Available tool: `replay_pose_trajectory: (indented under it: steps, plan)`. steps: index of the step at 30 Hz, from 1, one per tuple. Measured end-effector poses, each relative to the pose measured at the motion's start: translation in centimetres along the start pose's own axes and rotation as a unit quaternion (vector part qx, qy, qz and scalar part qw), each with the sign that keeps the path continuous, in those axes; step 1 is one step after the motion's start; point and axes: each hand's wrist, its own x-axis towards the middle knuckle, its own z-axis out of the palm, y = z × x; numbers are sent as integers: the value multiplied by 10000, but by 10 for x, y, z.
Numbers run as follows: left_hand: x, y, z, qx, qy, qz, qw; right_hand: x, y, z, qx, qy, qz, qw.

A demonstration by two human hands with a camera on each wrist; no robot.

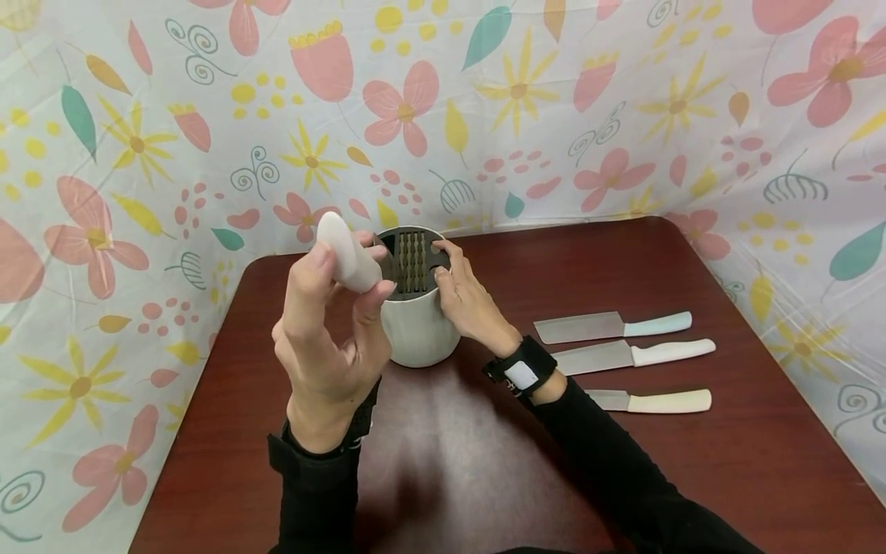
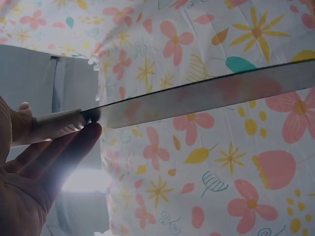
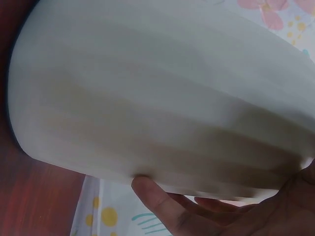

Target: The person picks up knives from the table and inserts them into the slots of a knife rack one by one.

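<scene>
Raised in front of the knife holder, my left hand (image 1: 325, 346) grips the white handle (image 1: 346, 254) of a knife between thumb and fingers. Its long metal blade (image 2: 211, 94) shows in the left wrist view, pointing away from the hand; in the head view the handle and hand hide it. My right hand (image 1: 476, 304) holds the upper right side of the white, rounded knife holder (image 1: 419, 335), its fingers at the rim. The holder stands upright on the table, with a dark slotted top (image 1: 413, 261). Its pale ribbed wall (image 3: 147, 98) fills most of the right wrist view.
Three knives lie in a row on the right of the brown table (image 1: 443, 469): a cleaver with a light blue handle (image 1: 657, 324), a knife with a white handle (image 1: 673, 352), and one with a cream handle (image 1: 670, 402). A flower-patterned cloth (image 1: 429, 115) hangs behind.
</scene>
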Motion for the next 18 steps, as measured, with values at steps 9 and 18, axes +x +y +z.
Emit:
replay_pose_trajectory:
  steps: [9, 18]
  plan:
    - [7, -10, 3, -152, -190, -413, 9989, -1, 0, 0, 17, -10, -15, 10000]
    - [11, -24, 7, -108, -394, -793, 9960, -1, 0, 0, 41, 15, 24, 10000]
